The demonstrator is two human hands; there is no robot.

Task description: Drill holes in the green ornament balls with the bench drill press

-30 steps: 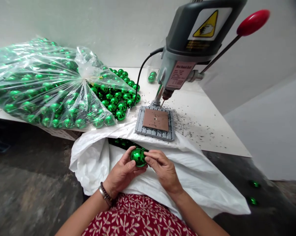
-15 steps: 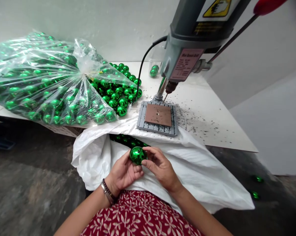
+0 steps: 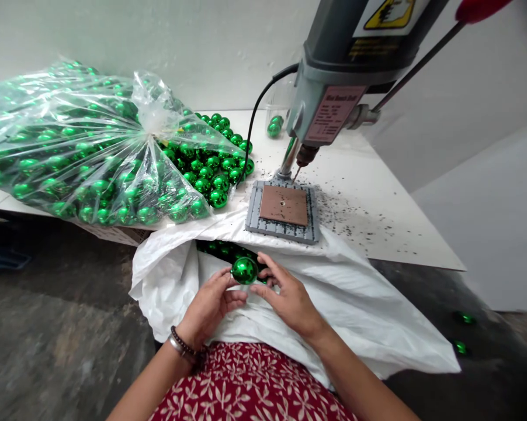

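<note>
A shiny green bauble is between my hands, above the mouth of a white sack where more green baubles show dimly. My left hand pinches the bauble at its left edge between thumb and fingertips. On the other side my right hand is open, its thumb and index finger spread near the bauble without gripping it. Beyond the hands stands a small bench drill, its bit raised over a brown plate with a hole in it.
A knotted clear plastic bag full of green baubles lies on the white table at left, loose baubles beside it. Dark shavings are scattered around the drill base. A clear container holds baubles. Two baubles lie on the floor.
My right fingers have come off the bauble and spread apart. The left hand has shifted from cradling it to pinching its left side, and the bauble has moved slightly up.
</note>
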